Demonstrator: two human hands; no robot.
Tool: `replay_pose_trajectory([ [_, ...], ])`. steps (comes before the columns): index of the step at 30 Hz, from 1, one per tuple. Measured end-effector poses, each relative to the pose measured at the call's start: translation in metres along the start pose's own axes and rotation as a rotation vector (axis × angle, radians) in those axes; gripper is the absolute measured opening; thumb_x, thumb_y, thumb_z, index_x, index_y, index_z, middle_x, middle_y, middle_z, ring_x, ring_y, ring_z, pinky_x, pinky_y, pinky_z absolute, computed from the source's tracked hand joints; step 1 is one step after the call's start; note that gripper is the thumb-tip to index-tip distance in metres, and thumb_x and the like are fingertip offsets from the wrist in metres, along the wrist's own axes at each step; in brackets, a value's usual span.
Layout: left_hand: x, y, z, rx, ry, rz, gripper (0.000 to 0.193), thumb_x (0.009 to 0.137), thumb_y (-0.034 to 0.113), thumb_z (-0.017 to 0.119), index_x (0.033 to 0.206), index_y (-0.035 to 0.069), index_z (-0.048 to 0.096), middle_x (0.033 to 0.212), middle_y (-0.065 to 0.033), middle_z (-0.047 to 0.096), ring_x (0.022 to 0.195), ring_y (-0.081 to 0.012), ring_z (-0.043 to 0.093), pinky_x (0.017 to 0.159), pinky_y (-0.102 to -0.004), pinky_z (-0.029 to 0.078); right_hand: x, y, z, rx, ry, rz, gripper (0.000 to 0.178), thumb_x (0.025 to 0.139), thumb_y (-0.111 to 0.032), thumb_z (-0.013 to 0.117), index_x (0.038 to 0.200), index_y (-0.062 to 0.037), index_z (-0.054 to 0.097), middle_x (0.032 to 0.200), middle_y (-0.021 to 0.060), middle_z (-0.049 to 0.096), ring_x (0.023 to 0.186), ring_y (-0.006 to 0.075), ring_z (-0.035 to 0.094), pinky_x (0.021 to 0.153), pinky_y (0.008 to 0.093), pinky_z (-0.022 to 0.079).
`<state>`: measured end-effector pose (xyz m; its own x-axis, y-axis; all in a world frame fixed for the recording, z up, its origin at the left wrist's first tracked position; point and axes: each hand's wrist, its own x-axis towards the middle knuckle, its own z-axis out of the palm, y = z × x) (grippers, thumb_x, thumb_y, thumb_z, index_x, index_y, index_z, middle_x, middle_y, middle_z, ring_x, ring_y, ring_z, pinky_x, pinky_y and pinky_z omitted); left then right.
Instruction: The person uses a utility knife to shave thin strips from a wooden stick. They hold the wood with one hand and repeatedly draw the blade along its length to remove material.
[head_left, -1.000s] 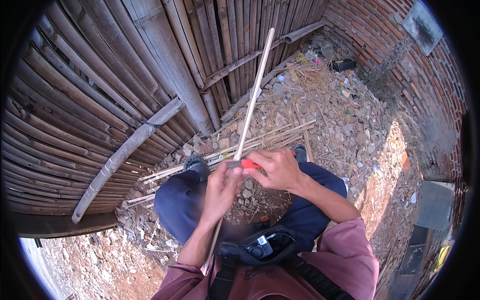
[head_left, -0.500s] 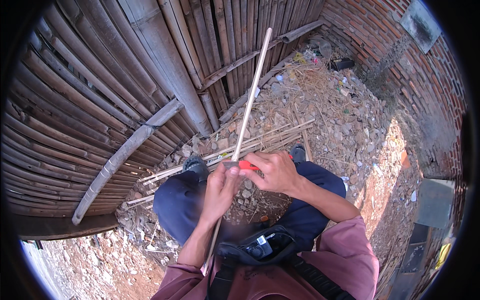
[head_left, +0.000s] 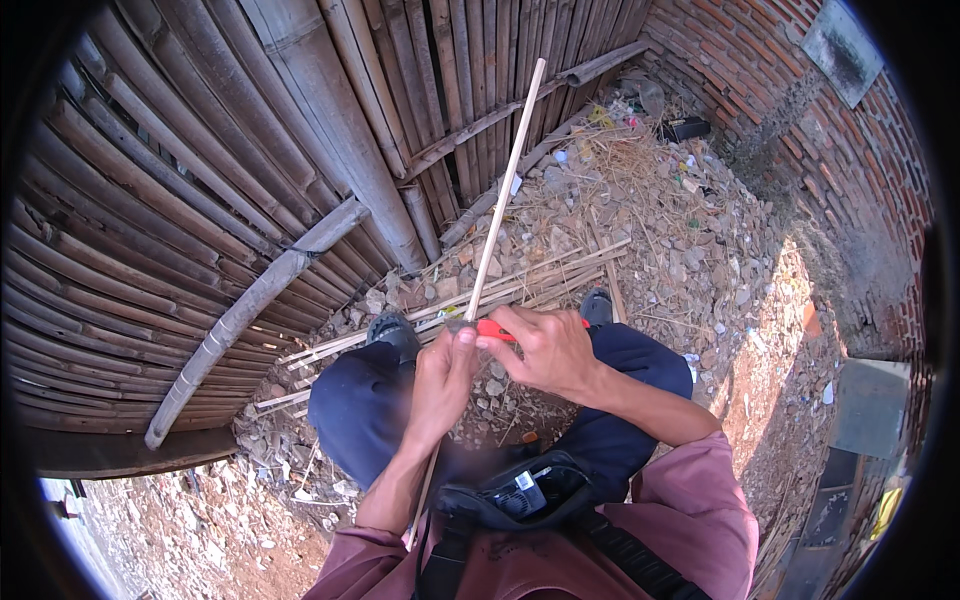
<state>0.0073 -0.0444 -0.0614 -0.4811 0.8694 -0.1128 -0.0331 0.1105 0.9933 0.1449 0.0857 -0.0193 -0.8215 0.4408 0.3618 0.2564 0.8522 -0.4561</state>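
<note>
A long pale bamboo strip (head_left: 507,185) slants up and away from my left hand (head_left: 443,375), whose fingers are closed round it. Its lower end comes out below that hand and runs back along my left forearm. My right hand (head_left: 547,350) grips a red-handled knife (head_left: 493,329) held crosswise. The short grey blade lies against the strip just above my left thumb, and the right fingers hide part of the handle. Both hands are close together, over the gap between my knees.
More split bamboo strips (head_left: 560,276) lie on the rubble ground (head_left: 690,262) beyond my shoes. A bamboo wall (head_left: 150,250) with a thick pole rises at the left. On the right stands a brick wall (head_left: 880,170) with grey panels leaning low against it. A black pouch (head_left: 515,492) sits at my waist.
The knife and my right hand have shifted very slightly to the right. The bamboo strip is held almost as before.
</note>
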Motion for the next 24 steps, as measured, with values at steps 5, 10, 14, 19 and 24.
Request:
replay_pose_trajectory([
  [5,0.001,0.000,-0.001,0.099,0.043,-0.021,0.050,0.117,0.038,0.050,0.083,0.001,0.057,0.063,-0.0012,0.050,0.060,-0.0104,0.045,0.056,-0.0346,0.040,-0.001,-0.003,0.002,-0.033,0.004,0.013,0.027,0.096,-0.032,0.077,0.097,-0.0069,0.069,0.082,0.0108,0.075,0.065,0.0333,0.073,0.055,0.0434,0.055],
  [10,0.002,0.005,-0.001,0.150,0.055,-0.014,0.052,0.117,0.039,0.050,0.082,0.001,0.056,0.062,-0.0034,0.052,0.060,-0.0124,0.047,0.057,-0.0367,0.042,0.000,-0.004,0.003,-0.037,0.009,0.018,0.027,0.097,-0.033,0.077,0.098,-0.0068,0.069,0.081,0.0112,0.075,0.064,0.0335,0.073,0.055,0.0438,0.055],
  [14,0.002,0.009,0.001,0.161,0.049,0.107,0.050,0.118,0.041,0.043,0.090,0.002,0.057,0.067,0.0003,0.051,0.058,-0.0085,0.046,0.053,-0.0303,0.040,0.002,-0.002,0.002,-0.030,0.013,0.015,0.029,0.098,-0.035,0.076,0.097,-0.0070,0.069,0.079,0.0114,0.074,0.063,0.0334,0.073,0.054,0.0439,0.054],
  [19,0.001,0.007,-0.002,0.120,0.017,0.126,0.047,0.119,0.040,0.039,0.101,0.002,0.060,0.070,0.0018,0.050,0.058,-0.0074,0.046,0.053,-0.0283,0.039,0.008,0.002,-0.001,-0.032,0.005,0.010,0.031,0.100,-0.039,0.073,0.100,-0.0076,0.070,0.083,0.0106,0.077,0.063,0.0335,0.074,0.052,0.0446,0.055],
  [24,0.000,0.012,0.001,0.232,0.052,0.139,0.038,0.118,0.030,0.042,0.106,-0.003,0.058,0.071,-0.0150,0.062,0.062,-0.0268,0.060,0.062,-0.0431,0.048,0.008,0.003,-0.003,-0.056,-0.016,0.004,0.032,0.101,-0.040,0.071,0.102,-0.0077,0.070,0.087,0.0111,0.079,0.063,0.0334,0.074,0.051,0.0445,0.056],
])
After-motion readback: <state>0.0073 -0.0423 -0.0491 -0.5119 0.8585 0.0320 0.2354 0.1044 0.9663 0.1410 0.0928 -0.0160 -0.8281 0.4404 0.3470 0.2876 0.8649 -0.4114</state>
